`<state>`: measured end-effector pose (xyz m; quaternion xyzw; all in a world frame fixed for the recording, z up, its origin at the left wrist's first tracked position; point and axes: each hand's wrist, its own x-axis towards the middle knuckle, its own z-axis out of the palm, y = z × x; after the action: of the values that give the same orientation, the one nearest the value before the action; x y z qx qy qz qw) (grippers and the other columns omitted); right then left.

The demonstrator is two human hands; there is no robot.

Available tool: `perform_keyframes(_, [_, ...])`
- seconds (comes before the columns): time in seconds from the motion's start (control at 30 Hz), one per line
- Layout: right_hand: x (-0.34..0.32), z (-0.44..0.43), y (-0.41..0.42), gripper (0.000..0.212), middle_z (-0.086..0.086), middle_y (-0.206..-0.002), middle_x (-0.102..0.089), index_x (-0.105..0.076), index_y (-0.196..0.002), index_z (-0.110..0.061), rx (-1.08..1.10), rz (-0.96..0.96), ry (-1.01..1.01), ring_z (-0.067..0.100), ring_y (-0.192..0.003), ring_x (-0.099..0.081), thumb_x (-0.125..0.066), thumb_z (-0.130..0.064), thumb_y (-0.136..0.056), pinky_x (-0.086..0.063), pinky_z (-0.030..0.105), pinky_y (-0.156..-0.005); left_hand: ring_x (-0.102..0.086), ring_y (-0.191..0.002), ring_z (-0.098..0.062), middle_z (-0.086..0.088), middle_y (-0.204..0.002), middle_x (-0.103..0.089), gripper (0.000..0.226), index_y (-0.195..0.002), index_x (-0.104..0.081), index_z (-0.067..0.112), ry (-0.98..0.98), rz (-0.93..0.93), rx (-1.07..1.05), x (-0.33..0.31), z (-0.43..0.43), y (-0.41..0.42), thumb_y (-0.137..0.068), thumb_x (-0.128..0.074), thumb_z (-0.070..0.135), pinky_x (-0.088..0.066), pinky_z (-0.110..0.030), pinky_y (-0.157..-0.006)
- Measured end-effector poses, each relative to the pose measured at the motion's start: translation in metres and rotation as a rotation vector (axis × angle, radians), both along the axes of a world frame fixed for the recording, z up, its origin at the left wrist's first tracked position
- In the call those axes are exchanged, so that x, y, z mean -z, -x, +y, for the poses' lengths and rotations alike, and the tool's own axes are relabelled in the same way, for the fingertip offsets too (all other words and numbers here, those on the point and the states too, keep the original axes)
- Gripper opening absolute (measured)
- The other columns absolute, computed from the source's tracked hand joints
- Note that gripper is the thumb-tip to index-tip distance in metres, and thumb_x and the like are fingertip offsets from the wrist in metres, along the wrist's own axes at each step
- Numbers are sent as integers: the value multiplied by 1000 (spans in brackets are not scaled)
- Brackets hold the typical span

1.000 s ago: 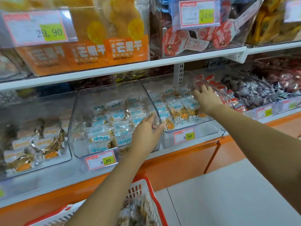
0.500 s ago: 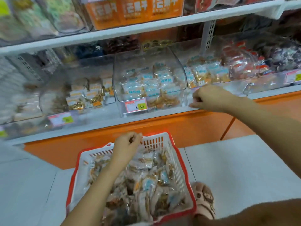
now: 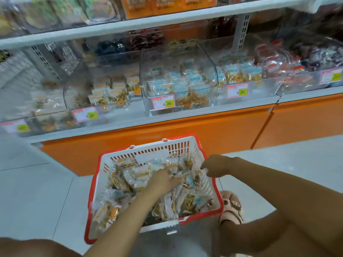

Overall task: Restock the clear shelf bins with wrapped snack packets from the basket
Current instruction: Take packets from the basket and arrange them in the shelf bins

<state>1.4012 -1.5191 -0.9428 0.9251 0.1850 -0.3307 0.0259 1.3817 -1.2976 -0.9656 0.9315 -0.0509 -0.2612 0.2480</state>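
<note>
We are looking down at the basket (image 3: 94, 184) in the lower centre, its long side running up toward the shelf (image 3: 185, 117). Our left hand (image 3: 163, 181) is lying on the heap of packets (image 3: 130, 175), fingers buried, and our right hand (image 3: 216, 166) is curling at the right rim just beside them; we cannot tell whether either of the hands is gripping anything. The bins (image 3: 178, 71) are sitting well apart in the upper middle, so we are judging the left nearer for the grab.

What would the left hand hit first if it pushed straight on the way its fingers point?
The wrapped packets heaped in the basket: the left hand aims straight at them, seemingly touching. Depth is unclear.
</note>
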Motion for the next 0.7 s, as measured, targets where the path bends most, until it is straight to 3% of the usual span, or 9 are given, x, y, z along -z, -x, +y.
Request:
perform_keyframes(0.07, [1,-1,3,46,8,-148,-42,-44,-143,-13,7,-5,-12,24,-137,-36,-45,-14,-97,-30,35,-112,-59,-106,-22,-7,-120,-61,59,-120,-56,7,-48,76,-28,4,-15,1,-87,-57,56,-46,-27,-80])
perform_keyframes(0.17, [2,-4,6,44,8,-147,-44,-46,-141,-13,18,-14,-44,23,-136,-38,-46,-15,-97,-30,35,-111,-59,-93,-23,-7,-90,-61,55,-87,-57,7,-78,147,-48,4,-20,-7,-90,-48,61,-43,-24,-67])
perform_keyframes(0.2, [2,-4,6,44,9,-146,-45,-46,-141,-12,22,-16,-52,23,-135,-38,-47,-16,-97,-30,35,-111,-58,-95,-24,-9,-92,-62,55,-89,-59,7,-71,167,-58,5,-14,-12,-91,-47,60,-44,-24,-69])
perform_keyframes(0.27, [2,-4,7,43,9,-144,-46,-46,-140,-12,28,-17,-64,24,-133,-40,-47,-18,-98,-31,34,-109,-59,-105,-25,-14,-116,-63,59,-116,-62,5,72,234,-155,11,3,-24,-90,-52,57,-46,-29,-85])
perform_keyframes(0.33, [1,-4,8,43,8,-143,-47,-47,-140,-12,34,-22,-88,23,-132,-41,-48,-20,-98,-32,33,-107,-58,-96,-18,-7,-114,-59,56,-124,-61,9,273,295,-242,12,20,-29,-87,-61,50,-47,-28,-83])
perform_keyframes(0.43, [-1,-1,2,43,8,-140,-50,-50,-137,-10,107,-10,-174,22,-128,-46,-53,-26,-97,-35,31,-105,-58,-99,-11,4,-113,-63,23,-97,-68,13,432,309,-290,12,31,-34,-89,-64,34,-47,-23,-76])
perform_keyframes(0.53, [-2,2,-6,47,10,-130,-58,-57,-129,-7,256,30,-357,24,-117,-55,-60,-36,-92,-43,36,-102,-57,-82,-17,1,-88,-73,19,-72,-63,11,539,254,-294,1,28,-43,-88,-67,21,-48,-24,-67])
perform_keyframes(0.63, [-3,6,-7,54,5,-132,-57,-54,-133,-11,383,146,-547,22,-117,-55,-66,-37,-88,-47,35,-100,-62,-67,-10,3,-71,-70,16,-75,-62,6,548,339,-200,-10,23,-51,-88,-66,13,-52,-20,-65])
perform_keyframes(0.7, [2,11,-3,54,3,-134,-55,-53,-135,-13,414,227,-610,21,-118,-55,-67,-34,-88,-48,33,-99,-64,-66,-3,4,-80,-68,6,-85,-67,7,481,388,-120,-10,21,-53,-87,-68,13,-52,-17,-66])
